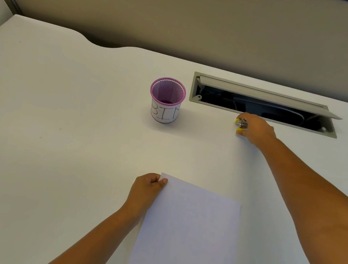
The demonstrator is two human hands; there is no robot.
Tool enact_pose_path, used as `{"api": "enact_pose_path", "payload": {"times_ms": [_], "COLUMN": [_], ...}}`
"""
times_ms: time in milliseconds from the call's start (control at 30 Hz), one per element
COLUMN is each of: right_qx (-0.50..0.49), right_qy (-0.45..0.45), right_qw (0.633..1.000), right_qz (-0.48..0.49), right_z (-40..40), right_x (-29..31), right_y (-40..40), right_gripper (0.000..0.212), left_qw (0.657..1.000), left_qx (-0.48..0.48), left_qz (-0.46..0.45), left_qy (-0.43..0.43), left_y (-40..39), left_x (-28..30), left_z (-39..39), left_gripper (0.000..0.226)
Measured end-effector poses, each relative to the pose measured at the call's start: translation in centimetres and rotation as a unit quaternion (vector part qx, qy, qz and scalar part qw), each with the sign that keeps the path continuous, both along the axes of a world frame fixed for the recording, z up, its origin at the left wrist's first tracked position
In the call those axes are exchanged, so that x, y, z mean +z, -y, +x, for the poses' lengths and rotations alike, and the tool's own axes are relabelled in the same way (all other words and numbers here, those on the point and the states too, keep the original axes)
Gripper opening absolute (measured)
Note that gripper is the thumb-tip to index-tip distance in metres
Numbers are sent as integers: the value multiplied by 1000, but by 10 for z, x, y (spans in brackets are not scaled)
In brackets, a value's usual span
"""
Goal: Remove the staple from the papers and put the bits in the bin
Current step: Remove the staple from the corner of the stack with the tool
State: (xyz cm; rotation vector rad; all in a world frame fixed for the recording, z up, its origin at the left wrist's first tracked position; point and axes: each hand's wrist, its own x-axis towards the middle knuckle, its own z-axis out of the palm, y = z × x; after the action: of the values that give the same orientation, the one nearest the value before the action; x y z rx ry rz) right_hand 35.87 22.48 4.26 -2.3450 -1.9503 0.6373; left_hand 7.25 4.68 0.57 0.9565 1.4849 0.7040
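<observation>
The left hand lies near the front of the desk, forearm angled up from the near edge, thumb and curled fingers pinching the far left corner of the papers, which lie flat on the desk. No staple can be made out at this size. The right arm extends fully toward the far right; the right hand closes round a small yellow and metal staple remover, just near of the open cable tray. The purple mesh bin, labelled "BIN", stands upright left of that hand, apart from it.
</observation>
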Motion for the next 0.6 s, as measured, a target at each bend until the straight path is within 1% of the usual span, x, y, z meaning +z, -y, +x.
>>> {"api": "enact_pose_path", "payload": {"times_ms": [167, 333, 467, 533, 600], "right_qx": [6, -4, -10, -6, -2], "right_qy": [-10, -44, -53, -56, -61], "right_qw": [1000, 999, 999, 998, 998], "right_qz": [1, 6, 5, 1, 12], "right_z": [18, 22, 24, 27, 25], "right_x": [4, -2, -5, -6, -1], "right_y": [-1, 0, 1, 2, 7], "right_gripper": [55, 55, 58, 63, 77], "left_qw": [1000, 1000, 999, 999, 999], "left_qx": [7, 5, 8, 10, 7], "left_qz": [-14, -22, -32, -37, -36], "left_qy": [3, 0, -1, 3, 7], "left_y": [-1, -3, -2, -2, 0], "left_x": [-4, -5, -3, 0, 6], "left_z": [-1, -1, 0, 1, 2], "left_gripper": [24, 22, 23, 23, 23]}}
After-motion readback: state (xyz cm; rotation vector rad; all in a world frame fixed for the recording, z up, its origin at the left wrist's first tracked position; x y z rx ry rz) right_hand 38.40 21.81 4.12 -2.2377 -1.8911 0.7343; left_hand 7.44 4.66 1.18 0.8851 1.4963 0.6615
